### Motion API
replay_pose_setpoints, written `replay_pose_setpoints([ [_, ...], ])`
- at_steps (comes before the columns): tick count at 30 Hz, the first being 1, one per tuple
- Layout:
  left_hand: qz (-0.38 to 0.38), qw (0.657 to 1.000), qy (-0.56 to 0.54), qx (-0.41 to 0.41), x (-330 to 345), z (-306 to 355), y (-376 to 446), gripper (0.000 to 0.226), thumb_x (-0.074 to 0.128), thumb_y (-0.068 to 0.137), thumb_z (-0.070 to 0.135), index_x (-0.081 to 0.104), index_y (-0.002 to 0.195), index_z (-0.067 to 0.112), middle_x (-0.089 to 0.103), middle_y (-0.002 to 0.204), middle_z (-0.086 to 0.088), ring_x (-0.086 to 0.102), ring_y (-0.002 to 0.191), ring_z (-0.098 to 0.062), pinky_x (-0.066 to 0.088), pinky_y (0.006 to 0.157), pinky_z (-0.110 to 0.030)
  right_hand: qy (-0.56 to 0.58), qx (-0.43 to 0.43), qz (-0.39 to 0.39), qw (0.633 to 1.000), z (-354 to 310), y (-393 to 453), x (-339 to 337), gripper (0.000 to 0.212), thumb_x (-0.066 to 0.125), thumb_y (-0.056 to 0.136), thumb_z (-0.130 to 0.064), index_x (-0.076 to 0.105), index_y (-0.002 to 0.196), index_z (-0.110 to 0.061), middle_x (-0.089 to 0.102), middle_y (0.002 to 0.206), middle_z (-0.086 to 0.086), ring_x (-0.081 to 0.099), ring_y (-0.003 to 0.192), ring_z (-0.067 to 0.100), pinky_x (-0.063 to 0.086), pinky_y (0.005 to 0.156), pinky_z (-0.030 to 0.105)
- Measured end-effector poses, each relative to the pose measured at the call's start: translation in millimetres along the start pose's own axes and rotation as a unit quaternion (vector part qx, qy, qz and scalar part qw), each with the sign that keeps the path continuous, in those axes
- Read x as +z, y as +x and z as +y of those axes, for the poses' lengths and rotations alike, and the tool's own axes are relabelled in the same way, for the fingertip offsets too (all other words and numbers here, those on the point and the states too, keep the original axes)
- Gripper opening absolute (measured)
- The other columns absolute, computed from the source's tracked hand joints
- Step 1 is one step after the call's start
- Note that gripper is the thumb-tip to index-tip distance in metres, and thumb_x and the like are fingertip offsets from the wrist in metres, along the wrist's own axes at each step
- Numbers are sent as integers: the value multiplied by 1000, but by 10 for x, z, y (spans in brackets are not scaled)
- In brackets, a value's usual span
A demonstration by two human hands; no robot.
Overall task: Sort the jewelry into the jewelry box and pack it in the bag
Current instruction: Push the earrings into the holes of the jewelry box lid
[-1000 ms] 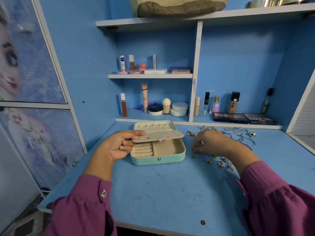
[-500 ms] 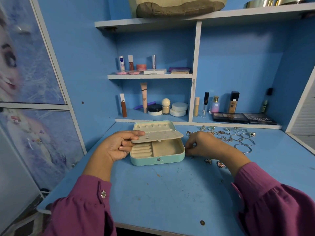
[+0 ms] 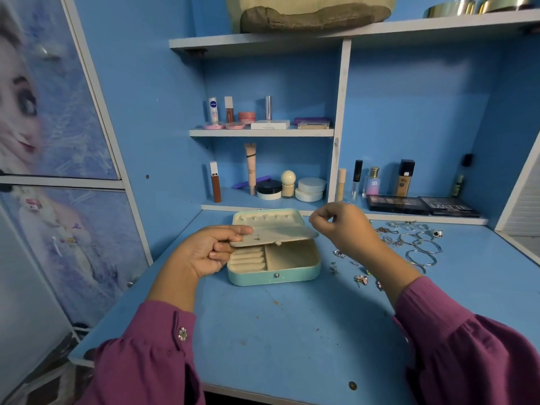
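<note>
A mint jewelry box lies open on the blue desk, its lid flat behind it. My left hand pinches the left end of the box's beige inner flap, holding it level over the compartments; one small earring is stuck in the flap. My right hand hovers at the flap's right end with fingertips pinched together; what they hold is too small to see. Loose earrings and silver bangles lie on the desk to the right. A khaki bag sits on the top shelf.
Cosmetics bottles, jars and eyeshadow palettes line the shelves behind the box. The desk's front edge runs below my purple sleeves. A cupboard with picture panels stands to the left.
My right hand left the earrings on the desk, moved left and rose to the right end of the flap with fingertips pinched. My left hand kept holding the flap.
</note>
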State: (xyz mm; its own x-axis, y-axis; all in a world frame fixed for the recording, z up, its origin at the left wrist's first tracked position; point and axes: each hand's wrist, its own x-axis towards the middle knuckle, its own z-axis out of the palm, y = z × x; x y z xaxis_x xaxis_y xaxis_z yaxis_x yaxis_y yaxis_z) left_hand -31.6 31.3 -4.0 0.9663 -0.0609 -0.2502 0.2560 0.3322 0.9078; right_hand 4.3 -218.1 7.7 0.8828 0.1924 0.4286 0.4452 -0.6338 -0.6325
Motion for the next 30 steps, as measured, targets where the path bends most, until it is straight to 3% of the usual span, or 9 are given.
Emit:
replay_pose_setpoints([
  [6, 0, 1000, 4, 5, -9, -2, 1, 26, 40, 90, -11, 63, 95, -2, 47, 47, 5, 27, 25, -2, 17, 26, -8, -18, -2, -61, 998, -427, 97, 289, 9, 62, 84, -23, 68, 77, -23, 64, 77, -10, 58, 77, 12, 46, 74, 28],
  [9, 7, 1000, 3, 6, -6, -4, 11, 25, 40, 90, -11, 63, 95, -2, 48, 52, 3, 27, 25, -1, 18, 26, -9, -34, 4, -81, 996, -513, 167, 417, 15, 60, 82, -22, 70, 75, -14, 67, 74, -1, 61, 79, 19, 48, 81, 38],
  [15, 5, 1000, 2, 4, -6, -7, 5, 24, 41, 90, -10, 62, 98, -3, 47, 48, 5, 27, 25, -1, 17, 26, -8, -49, -6, -129, 990, -571, 247, 517, 18, 58, 87, -28, 67, 73, -21, 66, 70, -3, 56, 73, 16, 42, 80, 36],
  [20, 1, 1000, -1, 7, -9, -10, 9, 25, 40, 90, -11, 61, 99, -2, 46, 47, 5, 27, 25, -1, 18, 26, -9, -69, -13, -144, 987, -589, 278, 541, 19, 58, 87, -30, 73, 85, -18, 70, 79, 2, 58, 77, 19, 41, 81, 36],
  [30, 7, 1000, 1, 15, -12, -15, 16, 25, 42, 89, -11, 62, 99, -1, 49, 49, 4, 28, 26, -1, 19, 26, -9, -112, -17, -192, 975, -606, 353, 551, 22, 59, 85, -28, 72, 86, -10, 70, 84, 8, 60, 79, 24, 38, 81, 34],
])
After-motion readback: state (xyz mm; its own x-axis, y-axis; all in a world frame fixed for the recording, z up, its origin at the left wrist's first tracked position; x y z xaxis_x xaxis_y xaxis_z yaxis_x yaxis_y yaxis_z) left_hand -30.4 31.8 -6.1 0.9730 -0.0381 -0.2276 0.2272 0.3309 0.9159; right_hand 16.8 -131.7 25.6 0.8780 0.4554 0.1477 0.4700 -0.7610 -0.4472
